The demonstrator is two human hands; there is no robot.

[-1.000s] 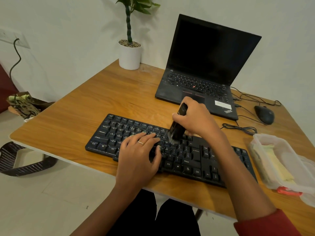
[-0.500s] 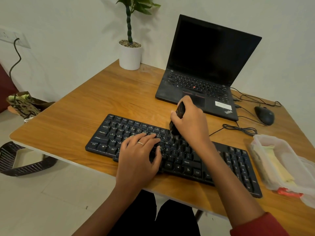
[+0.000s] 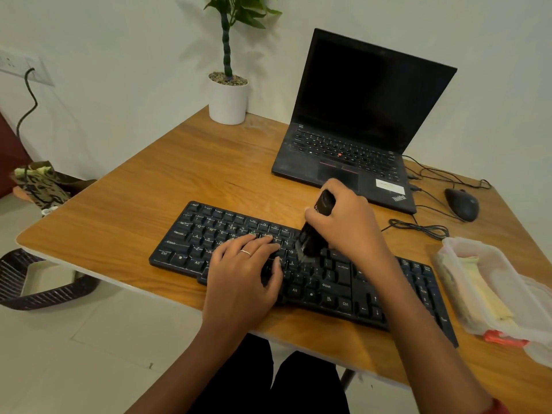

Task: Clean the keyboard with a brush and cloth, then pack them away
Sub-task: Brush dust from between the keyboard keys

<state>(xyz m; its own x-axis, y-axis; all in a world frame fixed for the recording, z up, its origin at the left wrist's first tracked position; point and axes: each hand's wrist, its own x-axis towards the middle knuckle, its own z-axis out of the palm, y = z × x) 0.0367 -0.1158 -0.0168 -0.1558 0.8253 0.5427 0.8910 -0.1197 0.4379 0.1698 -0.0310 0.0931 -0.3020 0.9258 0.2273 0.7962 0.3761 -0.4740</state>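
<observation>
A black keyboard lies along the front of the wooden table. My right hand grips a black brush, tilted, with its bristles down on the keys near the keyboard's middle. My left hand rests flat on the keys just left of the brush, fingers spread, a ring on one finger. A clear plastic container at the right edge holds a yellow cloth.
An open black laptop stands behind the keyboard. A black mouse and loose cables lie at the right. A white plant pot sits at the back. A bin stands on the floor at left.
My right hand drew the brush up towards the top rows of keys, then brought it back down to the middle keys. My left hand stayed in place on the keyboard.
</observation>
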